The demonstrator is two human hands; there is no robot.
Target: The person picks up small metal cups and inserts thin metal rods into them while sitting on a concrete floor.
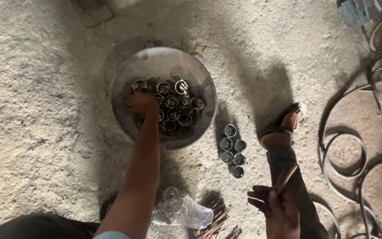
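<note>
Left hand (pixel 143 102) reaching into metal bowl (pixel 155 64), fingers curling down onto metal rings (pixel 177 104); grip unclear. Right hand (pixel 276 208) at 5 o'clock pinching thin stick (pixel 287 178). Bowl sitting on dusty concrete floor (pixel 36 110). Ring cluster (pixel 232 150) lying beside bowl's 4 o'clock rim. Cables (pixel 345 146) crowding 3 o'clock; floor lying open toward 9.

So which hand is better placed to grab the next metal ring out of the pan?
The left hand, probably. It is already down in the pan among the metal rings. The right hand is back near the knee, holding a thin stick.
</note>
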